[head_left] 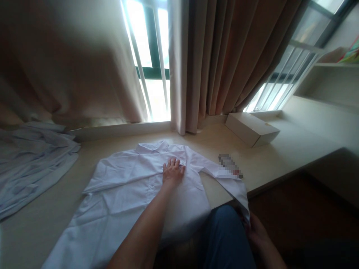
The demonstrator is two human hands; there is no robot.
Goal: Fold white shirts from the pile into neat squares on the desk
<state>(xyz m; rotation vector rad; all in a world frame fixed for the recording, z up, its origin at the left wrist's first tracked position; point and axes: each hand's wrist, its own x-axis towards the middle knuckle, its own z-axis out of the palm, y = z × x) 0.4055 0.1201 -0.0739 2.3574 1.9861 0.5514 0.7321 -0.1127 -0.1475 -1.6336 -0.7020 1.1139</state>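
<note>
Right hand [256,233] low by the sleeve [238,190] end, past the counter [211,144] edge; fingers mostly hidden, so cannot tell the grip. Next, left hand [171,173] flat on the white shirt [126,186], fingers a bit apart, holding nothing. Looks like the smoothing part, with some creases to flatten. Calls for a soft sleeve pull, left palm pressing. Farther off, collar [151,148], then box [246,125].

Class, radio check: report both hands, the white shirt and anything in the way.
Left hand open, flat on shirt. Right hand at sleeve end, grip unclear. Shirt spread on table; blurred item beside sleeve.
</note>
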